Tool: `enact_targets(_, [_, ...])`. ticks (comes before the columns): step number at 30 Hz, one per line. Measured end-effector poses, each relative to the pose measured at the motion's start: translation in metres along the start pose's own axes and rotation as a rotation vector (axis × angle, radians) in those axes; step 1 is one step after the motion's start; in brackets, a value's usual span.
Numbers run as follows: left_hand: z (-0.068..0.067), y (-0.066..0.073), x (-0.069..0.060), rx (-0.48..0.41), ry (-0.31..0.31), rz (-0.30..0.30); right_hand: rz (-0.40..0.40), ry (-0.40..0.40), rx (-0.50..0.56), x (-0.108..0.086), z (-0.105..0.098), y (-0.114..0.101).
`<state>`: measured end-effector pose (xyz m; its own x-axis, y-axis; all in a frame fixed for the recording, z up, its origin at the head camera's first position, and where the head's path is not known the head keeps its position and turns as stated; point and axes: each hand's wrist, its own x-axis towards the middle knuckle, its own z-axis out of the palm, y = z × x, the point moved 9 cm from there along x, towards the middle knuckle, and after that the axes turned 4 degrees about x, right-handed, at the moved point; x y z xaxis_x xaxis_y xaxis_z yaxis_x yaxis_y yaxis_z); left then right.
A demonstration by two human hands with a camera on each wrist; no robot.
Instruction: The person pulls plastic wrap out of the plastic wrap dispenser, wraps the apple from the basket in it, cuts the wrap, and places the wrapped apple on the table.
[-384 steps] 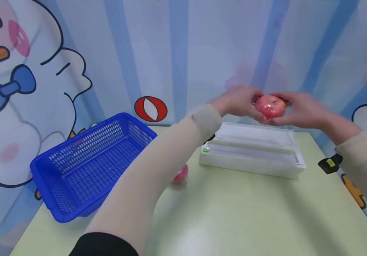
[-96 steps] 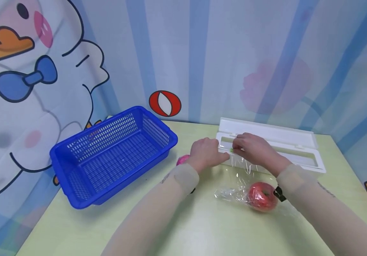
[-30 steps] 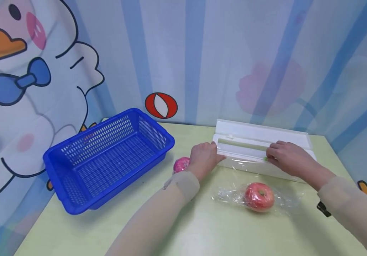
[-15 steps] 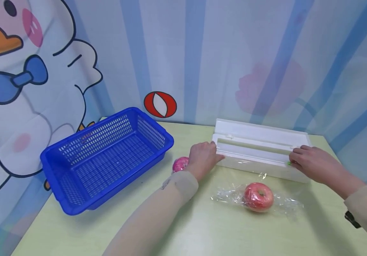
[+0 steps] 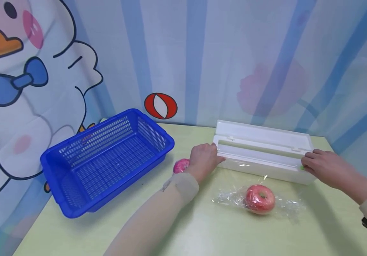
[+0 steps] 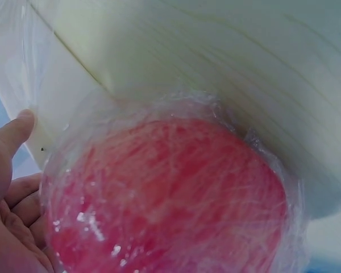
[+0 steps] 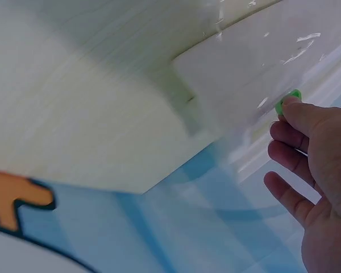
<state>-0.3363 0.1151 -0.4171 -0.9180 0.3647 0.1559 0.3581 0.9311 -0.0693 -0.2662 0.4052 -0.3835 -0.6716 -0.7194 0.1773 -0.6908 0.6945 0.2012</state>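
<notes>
A white cling film dispenser (image 5: 263,171) lies on the table with its lid raised at the back. My left hand (image 5: 203,158) grips its left end, thumb along the front. At the right end my right hand (image 5: 325,167) pinches the small green cutter slider (image 7: 288,101) between thumb and finger, the other fingers loosely bent. In front of the dispenser sits a red apple (image 5: 260,200) on a strip of cling film (image 5: 229,196). A pink-red round fruit wrapped in film (image 6: 176,193) stands close beside my left hand, partly hidden by it in the head view.
A blue perforated plastic basket (image 5: 132,185) stands at the left of the pale table (image 5: 221,234), with no items visible inside. Behind the table hangs a printed cloth backdrop (image 5: 221,60).
My right hand has slid the green cutter rightward along the dispenser to its right end. The left hand has kept its grip on the left end. Earlier both hands held the apple up.
</notes>
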Motion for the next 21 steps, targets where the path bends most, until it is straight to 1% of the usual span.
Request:
enact_targets(4, [-0.001,0.002,0.000,0.009,-0.002,-0.005,0.082,-0.107,-0.027,-0.014,0.003,0.013])
enact_targets(7, [-0.001,0.003,0.001,0.003,0.001,0.000,0.102,-0.132,-0.052,-0.020,0.004,0.017])
enact_targets(12, [-0.001,0.005,0.002,-0.009,-0.003,0.007,0.135,-0.137,-0.076,-0.030,0.005,0.019])
enact_targets(15, [-0.001,0.006,0.002,-0.008,-0.014,0.018,0.171,-0.158,-0.079,-0.033,0.006,0.020])
enact_targets(17, [-0.002,0.006,0.002,-0.009,-0.022,0.016,0.213,-0.163,-0.063,-0.032,0.006,0.021])
enact_targets(20, [-0.003,0.006,0.001,0.008,-0.033,0.016,0.266,-0.121,-0.011,-0.030,0.001,0.018])
enact_targets(21, [-0.003,0.007,0.001,0.015,-0.039,0.018,0.275,-0.093,0.017,-0.029,-0.002,0.016])
